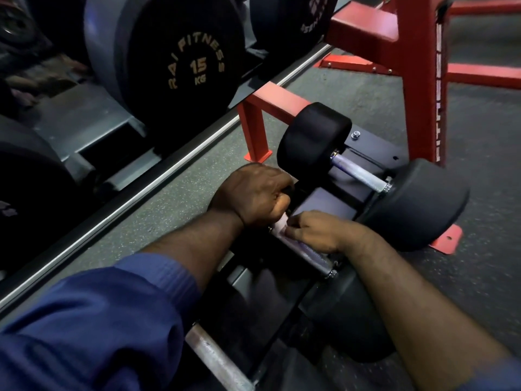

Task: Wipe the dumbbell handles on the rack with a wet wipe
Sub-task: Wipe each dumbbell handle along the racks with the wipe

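A black dumbbell with a bare knurled steel handle lies on the low rack at centre right. Nearer to me lies a second dumbbell; its handle runs under both hands. My left hand is curled in a fist at the handle's far end, beside a black dumbbell head. A white wet wipe is wrapped on the handle between my hands. My right hand pinches and presses the wipe against the handle. A third handle shows at the bottom.
The red rack frame rises at the right. A mirror on the left reflects 15 kg dumbbells; its metal edge runs along the grey speckled floor. Blue sleeves cover my upper forearms.
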A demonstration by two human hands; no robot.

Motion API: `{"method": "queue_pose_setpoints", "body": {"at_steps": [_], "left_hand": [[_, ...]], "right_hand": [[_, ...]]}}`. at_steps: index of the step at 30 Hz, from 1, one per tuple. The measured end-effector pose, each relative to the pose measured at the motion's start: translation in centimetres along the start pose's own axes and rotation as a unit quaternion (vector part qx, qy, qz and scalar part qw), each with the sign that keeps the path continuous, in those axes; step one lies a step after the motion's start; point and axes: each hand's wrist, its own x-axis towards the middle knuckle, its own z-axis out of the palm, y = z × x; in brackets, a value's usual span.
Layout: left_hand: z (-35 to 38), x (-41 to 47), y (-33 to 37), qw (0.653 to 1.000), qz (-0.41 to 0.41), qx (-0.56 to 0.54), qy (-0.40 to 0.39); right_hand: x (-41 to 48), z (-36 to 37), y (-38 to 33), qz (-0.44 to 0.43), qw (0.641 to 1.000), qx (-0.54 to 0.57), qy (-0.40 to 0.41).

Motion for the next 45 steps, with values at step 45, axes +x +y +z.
{"method": "queue_pose_setpoints", "body": {"at_steps": [45], "left_hand": [[0.6, -0.1, -0.1, 1.0, -0.029, -0.008, 0.01]], "right_hand": [[0.7, 0.3, 2.2, 0.127, 0.988, -0.091, 0.006]]}}
